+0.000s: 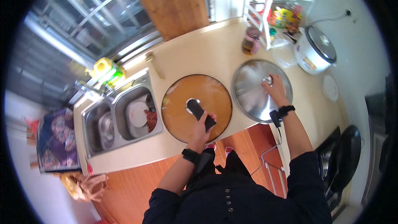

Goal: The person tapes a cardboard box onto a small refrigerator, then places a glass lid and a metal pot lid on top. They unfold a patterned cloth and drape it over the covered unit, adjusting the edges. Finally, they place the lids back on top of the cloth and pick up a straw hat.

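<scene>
My left hand (202,130) is closed around the black handle of a large round amber glass pan lid (183,124). The handle stands up from a silvery disc at the lid's centre. To the right, my right hand (276,88) grips the small knob of a shiny metal lid (248,84), fingertips around it. Both lids appear side by side over the beige countertop (199,57), with a narrow gap between them. Whether either one rests on the surface or is slightly raised, I cannot tell.
On the left is a double-basin steel sink (116,130) holding dishes. Behind it stand yellow-green bottles (107,71). A jar (251,42), a plastic container (283,53) and a rice cooker (315,49) line the back right. A black wok (345,158) sits at the far right.
</scene>
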A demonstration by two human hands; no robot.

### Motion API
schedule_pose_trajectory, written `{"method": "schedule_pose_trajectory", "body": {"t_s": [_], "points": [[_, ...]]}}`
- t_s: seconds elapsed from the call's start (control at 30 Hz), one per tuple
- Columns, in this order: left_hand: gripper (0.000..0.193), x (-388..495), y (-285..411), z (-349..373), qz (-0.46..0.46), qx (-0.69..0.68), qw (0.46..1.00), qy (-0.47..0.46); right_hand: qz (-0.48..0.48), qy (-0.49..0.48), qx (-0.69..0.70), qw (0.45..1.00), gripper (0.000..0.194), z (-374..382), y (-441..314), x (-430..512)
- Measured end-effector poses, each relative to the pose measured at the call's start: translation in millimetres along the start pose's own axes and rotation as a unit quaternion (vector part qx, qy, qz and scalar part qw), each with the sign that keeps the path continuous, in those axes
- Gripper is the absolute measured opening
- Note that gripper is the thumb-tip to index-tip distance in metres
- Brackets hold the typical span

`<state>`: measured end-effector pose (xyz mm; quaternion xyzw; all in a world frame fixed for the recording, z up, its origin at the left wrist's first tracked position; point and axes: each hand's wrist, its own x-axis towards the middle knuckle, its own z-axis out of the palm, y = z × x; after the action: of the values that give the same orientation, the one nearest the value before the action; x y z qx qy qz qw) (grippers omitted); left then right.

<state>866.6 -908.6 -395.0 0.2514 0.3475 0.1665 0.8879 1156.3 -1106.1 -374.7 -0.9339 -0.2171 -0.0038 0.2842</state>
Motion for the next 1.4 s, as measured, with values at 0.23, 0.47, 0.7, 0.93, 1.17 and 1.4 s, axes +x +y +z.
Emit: {"method": "schedule_pose_trajectory", "body": {"t_s": [0.23,0.47,0.7,0.93,1.17,1.4], "points": [[0.015,-14,-4,7,0.083,0.024,0.996,0.017,-0.067,0.004,0.051,0.996,0.046,-9,-2,0],[0.017,-110,12,-12,0.123,0.061,0.99,0.025,-0.121,-0.018,0.112,0.986,0.044,-37,-26,-22],[0.025,-258,55,-85,0.201,0.14,0.967,0.068,-0.19,-0.065,0.125,0.972,0.036,-53,-124,-95],[0.015,-473,103,-226,0.272,0.145,0.934,0.184,-0.358,-0.175,0.152,0.904,0.039,-31,-302,-237],[0.027,-658,155,-337,0.318,0.176,0.87,0.332,-0.478,-0.303,0.257,0.784,0.038,31,-503,-365],[0.022,-774,264,-398,0.425,0.143,0.811,0.376,-0.551,-0.39,0.281,0.681,0.04,37,-709,-427]]}}
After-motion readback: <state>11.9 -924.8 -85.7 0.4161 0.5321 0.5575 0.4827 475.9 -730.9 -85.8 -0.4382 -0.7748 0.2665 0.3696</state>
